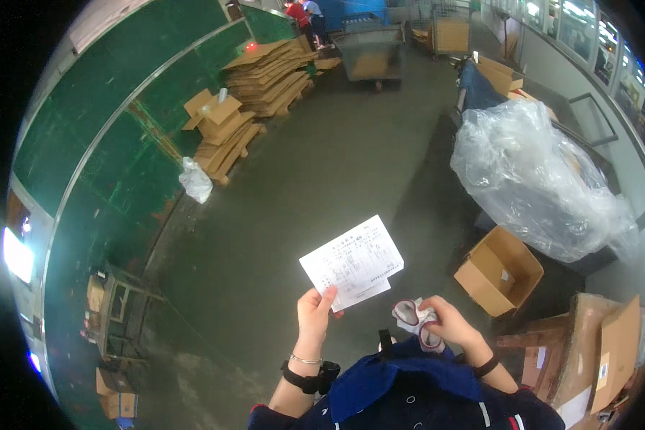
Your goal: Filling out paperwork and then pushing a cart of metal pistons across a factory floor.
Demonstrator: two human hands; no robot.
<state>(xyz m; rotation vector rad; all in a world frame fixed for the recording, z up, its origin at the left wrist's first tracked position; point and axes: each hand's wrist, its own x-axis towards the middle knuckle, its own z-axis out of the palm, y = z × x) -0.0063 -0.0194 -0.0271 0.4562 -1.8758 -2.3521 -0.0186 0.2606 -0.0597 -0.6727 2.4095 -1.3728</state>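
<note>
From the head camera, the left hand [314, 315] has a couple of white sheets of paper [351, 259] pinched at the bottom corner, thumb on top. The sheets overlap, one peeking out from under the other, and they're tilted, held up over the bare grey floor [322, 165] in front of the body. There's print on the top one, but it's kinda small and blurry. The right hand [448, 321] is closed around a bunched-up pair of pale gloves [407, 314] with dark red edging, just right of the papers and near the belly. Fingers are curled into the fabric, so yeah, it's gripping them. The two hands are apart, not touching.

Left wrist has a thin bracelet [306, 360] and a chunky black watch [301, 378]; right wrist has a black band [486, 366].

Off to the right there's an open cardboard box [489, 266] on the floor, with a big heap of clear plastic [527, 172] just beyond it. Over on the left, flattened cardboard [269, 79] is stacked along a green wall [107, 143], and a wire cart [371, 50] stands farther back.
</note>
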